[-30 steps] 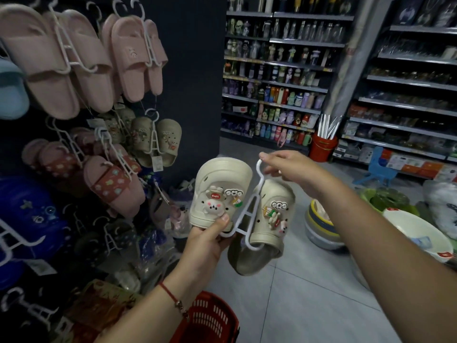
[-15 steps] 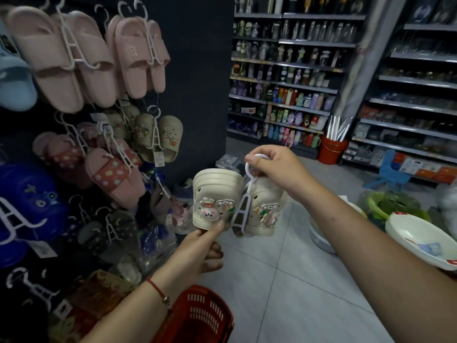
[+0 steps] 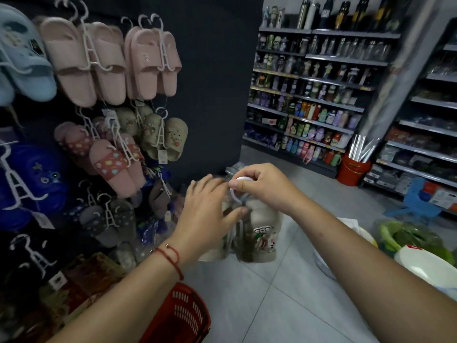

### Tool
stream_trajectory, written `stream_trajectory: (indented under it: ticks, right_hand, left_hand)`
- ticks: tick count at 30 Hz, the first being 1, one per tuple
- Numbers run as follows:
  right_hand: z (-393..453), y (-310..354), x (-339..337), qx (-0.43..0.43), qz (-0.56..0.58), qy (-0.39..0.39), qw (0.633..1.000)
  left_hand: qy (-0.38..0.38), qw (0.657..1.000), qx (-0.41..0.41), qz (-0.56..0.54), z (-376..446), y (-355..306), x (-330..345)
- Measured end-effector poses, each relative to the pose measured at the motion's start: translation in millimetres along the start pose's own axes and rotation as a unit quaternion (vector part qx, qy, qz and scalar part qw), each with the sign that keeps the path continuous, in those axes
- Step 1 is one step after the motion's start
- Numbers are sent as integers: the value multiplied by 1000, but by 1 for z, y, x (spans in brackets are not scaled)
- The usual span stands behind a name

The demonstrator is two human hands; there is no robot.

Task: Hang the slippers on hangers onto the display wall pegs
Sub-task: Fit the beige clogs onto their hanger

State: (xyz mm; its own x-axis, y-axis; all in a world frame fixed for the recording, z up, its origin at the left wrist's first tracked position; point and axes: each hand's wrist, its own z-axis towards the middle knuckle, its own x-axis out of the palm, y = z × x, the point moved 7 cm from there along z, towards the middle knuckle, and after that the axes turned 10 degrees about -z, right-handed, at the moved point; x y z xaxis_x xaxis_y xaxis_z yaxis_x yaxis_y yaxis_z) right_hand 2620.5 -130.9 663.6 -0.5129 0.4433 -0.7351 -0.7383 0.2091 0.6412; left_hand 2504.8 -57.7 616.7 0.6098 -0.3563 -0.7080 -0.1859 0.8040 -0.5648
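A pair of cream slippers with cartoon charms hangs on a white hanger in mid-air, right of the dark display wall. My right hand pinches the hanger's hook from above. My left hand lies over the left slipper with its fingers stretched toward the hook and hides most of that slipper. On the wall's pegs hang pink slippers, olive clogs, blue ones and several other pairs on white hangers.
A red basket stands on the tiled floor below my left arm. Stacked bowls sit at the right, with a blue stool and a red bucket behind. Shelves of bottles line the back.
The slipper pair has dropped lower and turned. My left hand left the bottom of the left slipper and now lies over its top, near the hook that my right hand keeps pinching.
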Motion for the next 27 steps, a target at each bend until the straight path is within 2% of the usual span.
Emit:
stream_trajectory:
  ticks: [2, 6, 8, 11, 13, 15, 16, 18, 20, 22, 25, 27]
  right_hand:
    - [-3, -2, -3, 2, 19, -7, 1000]
    - [-9, -16, -4, 37, 65, -32, 997]
    - [-11, -28, -5, 45, 17, -27, 999]
    - [-18, -51, -3, 54, -128, 27, 990]
    - [-17, -62, -3, 70, -147, 51, 985]
    - [-11, -63, -1, 77, -216, 70, 971]
    - [-7, -59, 0, 69, -268, 61, 959]
    - [1, -45, 0, 24, -342, -21, 939]
    - [3, -32, -1, 4, -353, -111, 929]
    - [6, -29, -4, 29, -321, -160, 933]
    - [20, -25, -13, 48, -291, -190, 936]
    - [35, -23, -11, 62, -243, -154, 956]
  left_hand:
    - [5, 1000, -8, -18, 7, -6, 4]
    - [35, 979, -102, -171, 17, 5, 12]
    - [38, 969, -129, -208, 21, 10, 11]
    - [26, 949, -175, -262, 28, 21, 7]
    - [45, 942, -198, -268, 31, 26, 13]
    - [66, 941, -198, -265, 35, 26, 24]
    - [69, 941, -199, -267, 38, 27, 28]
    - [60, 937, -208, -274, 47, 33, 31]
    - [54, 936, -218, -270, 59, 40, 29]
    - [56, 940, -218, -255, 70, 49, 27]
    - [41, 948, -212, -235, 93, 68, 22]
    - [23, 946, -205, -251, 112, 82, 18]
